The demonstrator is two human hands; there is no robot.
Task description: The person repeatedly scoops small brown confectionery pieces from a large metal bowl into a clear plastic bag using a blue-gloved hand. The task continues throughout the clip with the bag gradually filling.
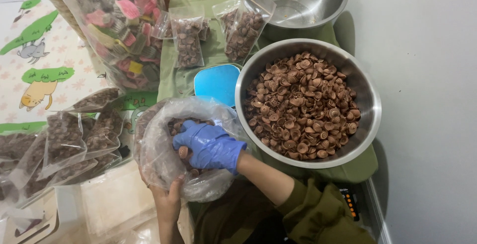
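We see the right hand [208,144], in a blue glove, reaching into the mouth of a clear plastic bag [164,159]; its fingers are curled loosely closed around a few brown spiral snacks [183,152], one showing at the fingertips. The bare left hand [168,199] cups the bag from beneath, fingers bent around the bunched film, so the bag hangs in the air in front of our lap, just left of the large steel bowl [370,110] heaped with more of the same snacks. We judge the chief risk to be the thin bag: held only from below by one hand, it could sag or slip, and the mouth could tip and spill pieces onto the green cloth [362,167]. A second risk lies in the gloved hand pressing too firmly, since the ridged shells look brittle and may crush. A third is the film folding inward over the opening, which would catch the glove and scatter pieces. Filled small packets [189,38] lie beyond, beside a second, nearly empty bowl [323,5]; more packets [64,139] are piled at left.
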